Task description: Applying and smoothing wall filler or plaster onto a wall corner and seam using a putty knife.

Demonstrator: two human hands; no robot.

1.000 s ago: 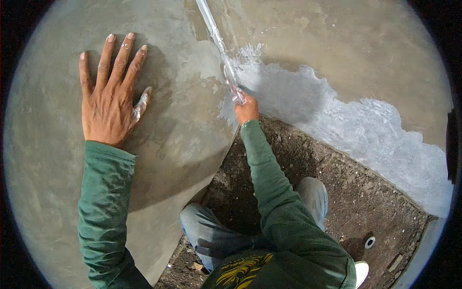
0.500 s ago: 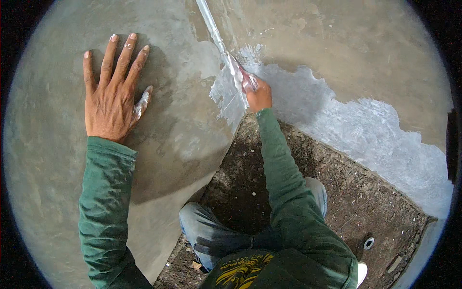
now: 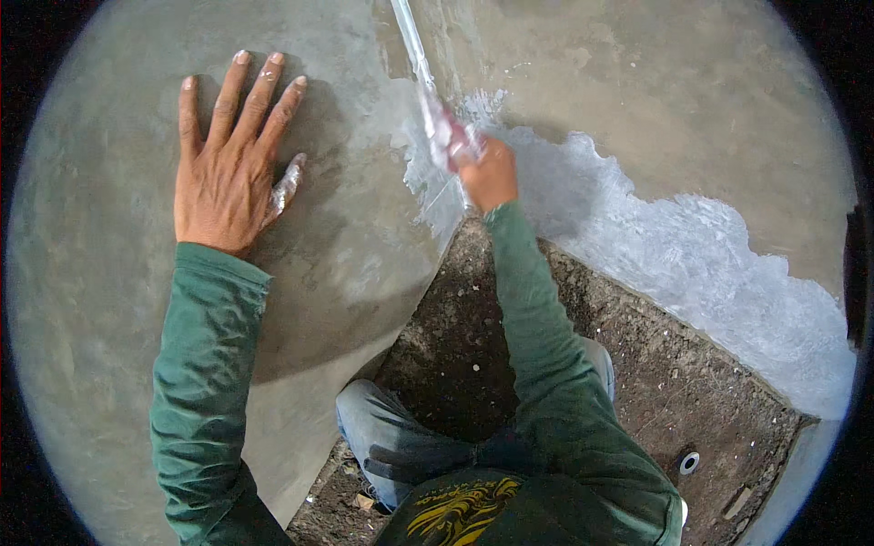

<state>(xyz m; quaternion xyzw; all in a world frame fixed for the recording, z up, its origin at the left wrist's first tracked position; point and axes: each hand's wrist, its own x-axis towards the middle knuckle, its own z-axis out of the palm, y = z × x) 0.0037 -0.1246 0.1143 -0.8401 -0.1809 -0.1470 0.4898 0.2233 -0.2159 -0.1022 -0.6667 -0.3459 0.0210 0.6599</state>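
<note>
My left hand (image 3: 228,173) lies flat on the grey-brown plastered wall (image 3: 100,273), fingers spread and holding nothing; its thumb is smeared white. My right hand (image 3: 492,173) is closed round a reddish hand tool (image 3: 453,138) smeared with white, blurred by motion; its exact kind cannot be made out. The tool is at the corner where two wall faces meet, along a white coated line (image 3: 411,41) that runs upward. A pale whitish coating (image 3: 583,191) covers the lower part of the right wall beside my right hand.
Below the walls lies a dark dirt floor (image 3: 455,337) with small bits of debris. A white ring-shaped object (image 3: 689,463) rests on it at the lower right. My bent knees (image 3: 382,437) are near the corner.
The reddish tool has shifted slightly up and left along the corner with my right hand. My left hand appears a little higher and further right, still flat on the wall.
</note>
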